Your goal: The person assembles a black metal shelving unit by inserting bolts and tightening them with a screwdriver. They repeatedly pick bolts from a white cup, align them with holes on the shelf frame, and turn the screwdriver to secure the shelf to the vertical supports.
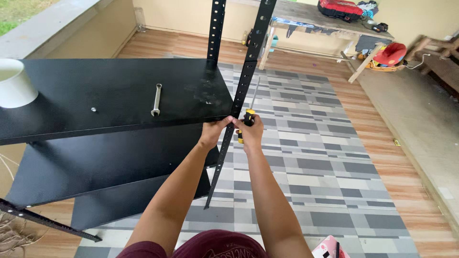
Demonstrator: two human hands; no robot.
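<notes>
Left of the hands, a silver wrench (156, 99) lay on the black top, with a small bolt (93, 109) and a white cup (15, 83) farther left. Beneath the hands spread a grey patterned rug (306, 162). Well beyond them, a worn wooden bench (330, 21) carried a red tool case (340, 8), beside a red helmet (390, 53).

— Where are the hands placed?
— The left hand (212, 132) and right hand (249, 134) are set either side of the perforated upright (239, 95), at the front right corner of the top shelf (119, 95). A screwdriver (246, 123) is held in the right hand.

— What is laid on that shelf?
— A wrench (156, 99) near the middle, a bolt (93, 109) to its left, a cup (14, 82) at the left edge. Two lower shelves (95, 162) are stacked beneath. A counter (330, 21) is seen behind, a patterned rug (311, 143) underneath.
</notes>
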